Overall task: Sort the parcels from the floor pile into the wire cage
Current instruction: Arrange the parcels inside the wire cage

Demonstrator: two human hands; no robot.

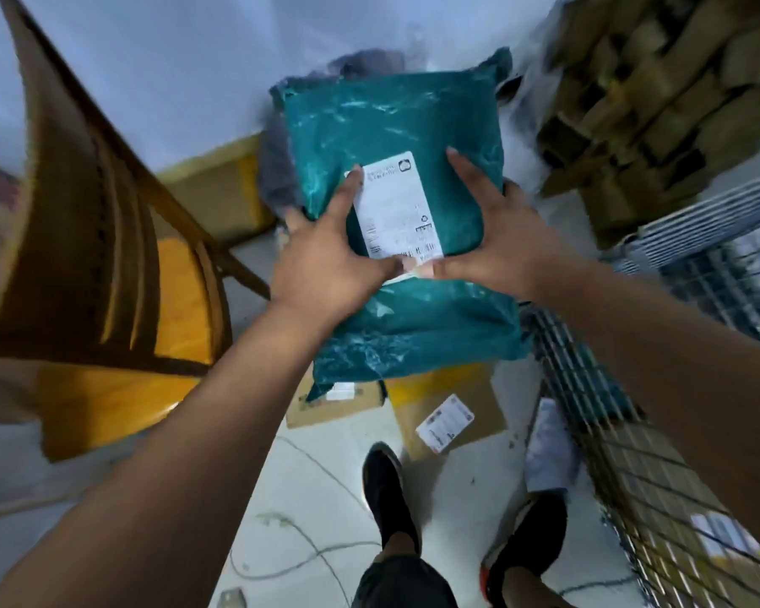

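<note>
Both hands, left hand [325, 265] and right hand [501, 243], fingers spread, clasp a teal parcel [396, 120] beside the wire cage [632, 467] holding parcels.

I see a teal poly parcel [396, 125] with a white label [396, 208] held aloft; cardboard parcels [446, 401] lie on the floor beside the wire cage [632, 454].

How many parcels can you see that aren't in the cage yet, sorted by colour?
Teal plastic mailer, held in the left hand and right hand: 1
Brown cardboard parcels on the floor: 2
Total: 3
</note>
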